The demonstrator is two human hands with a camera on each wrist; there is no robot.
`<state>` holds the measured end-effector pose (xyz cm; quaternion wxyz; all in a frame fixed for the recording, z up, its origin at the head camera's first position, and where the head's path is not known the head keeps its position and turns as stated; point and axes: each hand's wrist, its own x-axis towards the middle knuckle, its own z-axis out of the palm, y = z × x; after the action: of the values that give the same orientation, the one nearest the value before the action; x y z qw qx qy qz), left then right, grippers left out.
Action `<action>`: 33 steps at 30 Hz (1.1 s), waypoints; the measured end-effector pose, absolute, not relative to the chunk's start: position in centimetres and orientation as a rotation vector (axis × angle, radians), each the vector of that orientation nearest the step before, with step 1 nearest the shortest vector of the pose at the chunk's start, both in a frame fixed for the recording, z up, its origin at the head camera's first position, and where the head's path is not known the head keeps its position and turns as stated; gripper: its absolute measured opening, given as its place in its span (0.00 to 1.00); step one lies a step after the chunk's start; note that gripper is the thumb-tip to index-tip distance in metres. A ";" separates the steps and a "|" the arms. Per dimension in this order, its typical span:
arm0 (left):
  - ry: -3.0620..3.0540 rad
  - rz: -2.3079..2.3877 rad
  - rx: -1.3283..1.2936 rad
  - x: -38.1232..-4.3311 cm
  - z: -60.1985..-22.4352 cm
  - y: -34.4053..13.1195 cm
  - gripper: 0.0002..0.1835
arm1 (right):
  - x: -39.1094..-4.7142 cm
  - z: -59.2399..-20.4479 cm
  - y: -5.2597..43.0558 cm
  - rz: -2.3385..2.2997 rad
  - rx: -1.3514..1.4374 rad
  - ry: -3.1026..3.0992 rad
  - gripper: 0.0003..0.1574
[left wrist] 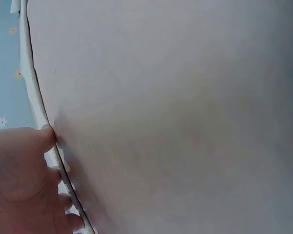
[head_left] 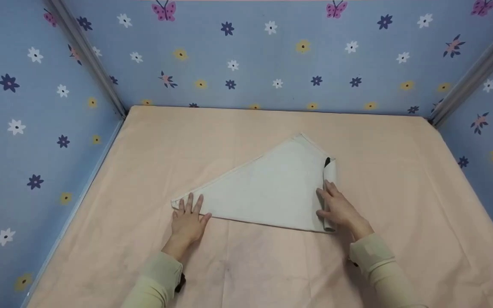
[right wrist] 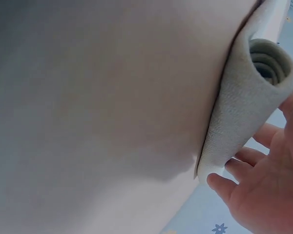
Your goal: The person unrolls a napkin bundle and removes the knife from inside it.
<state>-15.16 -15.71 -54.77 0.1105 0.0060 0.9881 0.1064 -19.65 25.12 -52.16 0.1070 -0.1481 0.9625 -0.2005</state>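
Note:
A pale, folded cloth [head_left: 268, 188] lies on the table, tapering to a narrow tip at the left. Its right edge is wound into a roll [head_left: 329, 196], whose coiled end shows in the right wrist view as a spiral of layers [right wrist: 271, 63]. My left hand [head_left: 190, 222] rests on the cloth's left tip, fingers spread and straight, the thumb by the near edge. Over the roll lies my right hand [head_left: 338, 209], its relaxed fingers touching it. In the right wrist view these fingers [right wrist: 239, 168] are spread along the roll's side.
A peach-coloured cover [head_left: 263, 269] with light creases spreads over the table. Blue walls [head_left: 255, 55] printed with flowers and butterflies stand behind it and at both sides, with grey posts [head_left: 90, 60] in the back corners.

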 end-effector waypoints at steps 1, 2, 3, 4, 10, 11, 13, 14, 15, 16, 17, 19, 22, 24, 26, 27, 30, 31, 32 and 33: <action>2.903 0.307 0.015 -15.2 -54.8 -15.7 0.35 | -19.7 -52.2 25.1 -0.585 -0.432 2.828 0.42; 2.903 0.304 0.014 -15.2 -54.8 -15.7 0.35 | -19.6 -52.2 25.2 -0.578 -0.436 2.824 0.42; 2.903 0.306 0.014 -15.1 -54.8 -15.7 0.35 | -19.7 -52.2 25.2 -0.573 -0.434 2.820 0.42; 2.907 0.308 0.016 -15.1 -54.8 -15.7 0.35 | -19.6 -52.2 25.3 -0.569 -0.434 2.818 0.42; 2.897 0.321 0.015 -15.1 -54.7 -15.8 0.34 | -19.6 -52.3 25.6 -0.563 -0.428 2.814 0.42; 2.895 0.323 0.014 -15.1 -54.7 -15.8 0.34 | -19.6 -52.4 25.7 -0.564 -0.427 2.815 0.42; 2.894 0.326 0.012 -15.1 -54.7 -15.8 0.34 | -19.6 -52.4 25.9 -0.561 -0.436 2.821 0.42; 2.896 0.327 0.014 -15.1 -54.7 -15.8 0.34 | -19.5 -52.4 26.0 -0.562 -0.442 2.824 0.42; 2.896 0.328 0.016 -15.1 -54.7 -15.8 0.34 | -19.5 -52.5 26.1 -0.562 -0.453 2.826 0.42; 2.897 0.328 0.018 -15.1 -54.6 -15.8 0.34 | -19.6 -52.5 26.2 -0.564 -0.470 2.828 0.42; 2.898 0.328 0.020 -15.0 -54.6 -15.8 0.34 | -19.6 -52.5 26.3 -0.567 -0.482 2.829 0.42; 2.899 0.324 0.021 -15.0 -54.5 -15.7 0.34 | -19.6 -52.6 26.5 -0.571 -0.501 2.832 0.42; 2.897 0.318 0.016 -14.9 -54.5 -15.7 0.34 | -19.5 -52.7 26.8 -0.586 -0.512 2.834 0.41; 2.896 0.307 0.010 -14.9 -54.5 -15.6 0.34 | -19.4 -52.6 27.0 -0.592 -0.510 2.838 0.41; 2.897 0.302 0.009 -14.9 -54.4 -15.6 0.34 | -19.3 -52.6 27.2 -0.606 -0.512 2.841 0.41; 2.897 0.301 0.008 -14.9 -54.4 -15.6 0.34 | -19.3 -52.5 27.3 -0.613 -0.513 2.842 0.41; 2.900 0.297 0.009 -14.9 -54.4 -15.6 0.34 | -19.2 -52.4 27.5 -0.635 -0.507 2.840 0.41; 2.902 0.300 0.012 -14.9 -54.4 -15.6 0.34 | -19.1 -52.4 27.6 -0.642 -0.503 2.838 0.41; 2.904 0.301 0.013 -14.9 -54.4 -15.6 0.34 | -19.1 -52.3 27.6 -0.649 -0.495 2.836 0.41; 2.905 0.299 0.011 -14.9 -54.4 -15.6 0.34 | -19.1 -52.3 27.7 -0.656 -0.486 2.832 0.41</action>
<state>-14.91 -15.59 -54.43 0.1104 0.0038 0.9887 0.1018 -19.06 27.69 -52.35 0.0969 -0.1641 0.9564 -0.2214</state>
